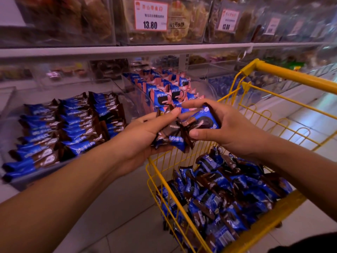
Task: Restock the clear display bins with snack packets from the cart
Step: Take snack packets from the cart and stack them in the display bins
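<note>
My left hand [144, 136] holds a small stack of blue-and-brown snack packets [170, 139] above the front corner of the yellow wire cart [284, 214]. My right hand [228, 128] pinches one more blue packet [204, 121] right beside that stack. Many loose blue-and-brown packets [224, 196] lie heaped in the cart. At the left, a clear display bin [116, 84] holds neat rows of the same packets [67, 125]. The clear bin behind my hands [206, 86] holds blue-and-pink packets [167, 90].
An upper shelf [127, 50] carries clear bins of brown snacks with orange price tags [150, 15] reading 13.80. More clear bins run to the right behind the cart's yellow handle bar [295, 76]. Pale floor tiles [127, 216] lie below.
</note>
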The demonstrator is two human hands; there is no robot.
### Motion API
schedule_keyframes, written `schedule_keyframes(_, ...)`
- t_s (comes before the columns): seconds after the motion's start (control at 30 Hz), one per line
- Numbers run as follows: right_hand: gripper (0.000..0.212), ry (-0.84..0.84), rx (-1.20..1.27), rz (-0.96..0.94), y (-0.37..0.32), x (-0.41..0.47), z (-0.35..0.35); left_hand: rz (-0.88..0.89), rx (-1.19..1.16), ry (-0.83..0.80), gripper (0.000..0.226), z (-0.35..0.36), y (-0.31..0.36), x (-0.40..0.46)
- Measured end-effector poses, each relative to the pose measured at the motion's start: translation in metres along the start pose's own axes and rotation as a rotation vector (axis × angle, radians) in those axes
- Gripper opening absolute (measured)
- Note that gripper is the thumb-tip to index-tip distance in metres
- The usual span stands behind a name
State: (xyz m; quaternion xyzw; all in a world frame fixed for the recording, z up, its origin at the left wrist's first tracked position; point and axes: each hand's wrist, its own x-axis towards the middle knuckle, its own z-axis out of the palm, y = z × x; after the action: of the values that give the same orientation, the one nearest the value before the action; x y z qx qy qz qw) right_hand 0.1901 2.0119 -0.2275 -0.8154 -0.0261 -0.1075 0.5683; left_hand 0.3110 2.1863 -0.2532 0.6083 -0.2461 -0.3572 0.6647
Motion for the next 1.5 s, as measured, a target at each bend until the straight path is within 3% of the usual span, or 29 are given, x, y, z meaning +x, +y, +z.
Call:
schedule_keyframes(0.13,0.049,0.112,0.404,0.191,0.004,0.005,0.018,0.072,-0.158,0.103,0.072,0.016,0.0,-0.001)
schedule_keyframes(0.2,0.043,0.192,0.565,0.255,0.004,0.01,0.026,0.121,-0.236,0.057,0.074,0.021,0.004,-0.004)
schedule_keyframes(0.3,0.047,0.263,0.808,0.325,0.003,0.016,0.034,0.175,-0.392,-0.052,0.055,0.021,0.01,-0.007)
schedule_keyframes(0.37,0.046,0.301,0.951,0.364,0.0,0.018,0.04,0.185,-0.414,-0.011,0.05,0.02,0.011,-0.007)
schedule_keyframes(0.43,0.04,0.297,1.005,0.387,-0.001,0.017,0.046,0.217,-0.374,0.082,0.065,0.02,0.008,-0.005)
schedule_keyframes(0.63,0.045,0.226,0.655,0.447,-0.003,0.009,0.054,0.263,-0.261,0.23,0.046,0.005,0.009,-0.005)
schedule_keyframes(0.73,0.028,0.307,0.764,0.425,-0.009,0.011,0.044,0.21,-0.235,0.21,0.036,-0.003,0.008,-0.006)
schedule_keyframes(0.83,0.038,0.307,0.884,0.393,-0.011,0.011,0.038,0.143,-0.23,0.143,0.03,0.0,0.007,-0.009)
schedule_keyframes(0.9,0.04,0.303,0.787,0.397,-0.008,0.011,0.04,0.094,-0.229,0.127,0.025,0.005,0.006,-0.01)
schedule_keyframes(0.97,0.034,0.309,0.66,0.41,-0.006,0.012,0.041,0.06,-0.231,0.107,0.038,0.008,0.007,-0.011)
schedule_keyframes(1.1,0.028,0.218,0.676,0.35,-0.004,0.014,0.035,0.129,-0.091,0.121,0.08,0.004,0.01,-0.013)
schedule_keyframes(1.2,0.043,0.17,0.632,0.228,-0.003,0.014,0.03,0.168,0.038,0.158,0.102,-0.007,0.006,-0.012)
schedule_keyframes(1.27,0.055,0.155,0.552,0.166,-0.002,0.014,0.029,0.202,0.103,0.159,0.106,-0.014,0.004,-0.013)
schedule_keyframes(1.37,0.047,0.144,0.469,0.13,-0.002,0.014,0.034,0.268,0.281,0.157,0.106,-0.025,0.003,-0.018)
schedule_keyframes(1.5,0.041,0.081,0.403,0.133,-0.003,0.015,0.043,0.347,0.443,0.156,0.087,-0.035,0.005,-0.027)
